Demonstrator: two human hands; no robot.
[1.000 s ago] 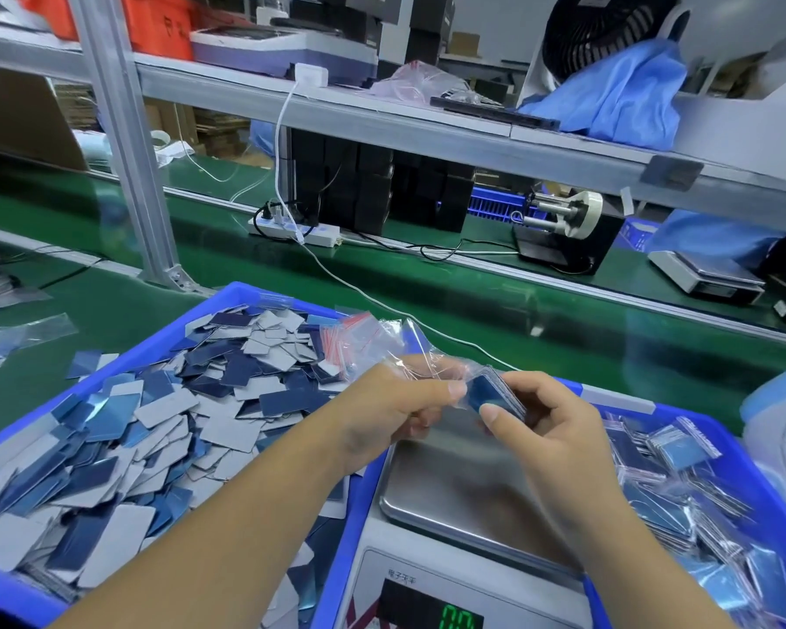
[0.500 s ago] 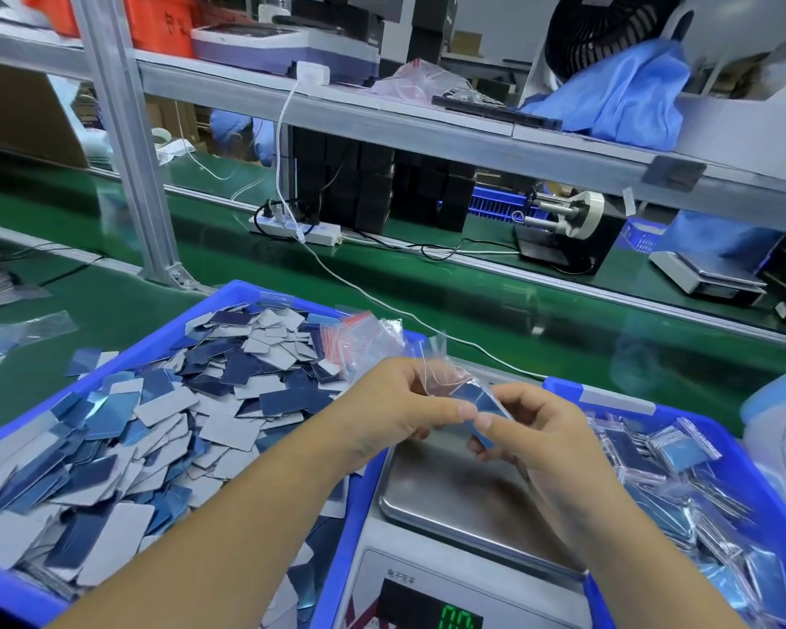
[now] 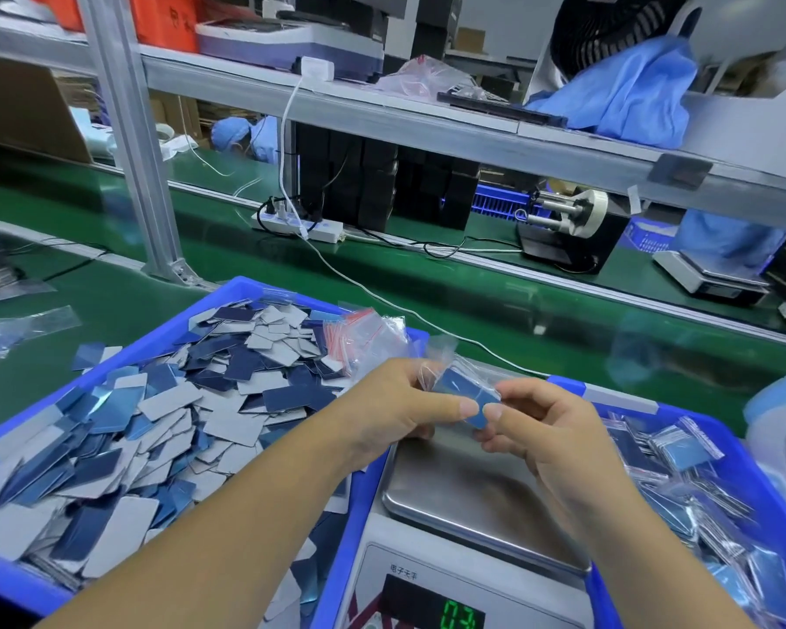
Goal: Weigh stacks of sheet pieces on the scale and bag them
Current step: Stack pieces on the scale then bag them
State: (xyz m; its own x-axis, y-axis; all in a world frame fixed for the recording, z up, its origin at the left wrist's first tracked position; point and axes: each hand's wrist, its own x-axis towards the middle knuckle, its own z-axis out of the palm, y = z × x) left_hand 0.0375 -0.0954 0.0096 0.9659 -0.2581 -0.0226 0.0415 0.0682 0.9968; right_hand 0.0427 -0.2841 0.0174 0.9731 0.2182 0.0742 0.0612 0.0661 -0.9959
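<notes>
Stack of blue sheet pieces (image 3: 466, 397) inside small clear bag (image 3: 445, 376), tilted, held above scale pan (image 3: 468, 497) | steel pan bare, green digits lit | loose blue and grey pieces (image 3: 164, 429) heaped in left blue bin (image 3: 228, 297) | filled bags (image 3: 699, 483) in right bin
</notes>
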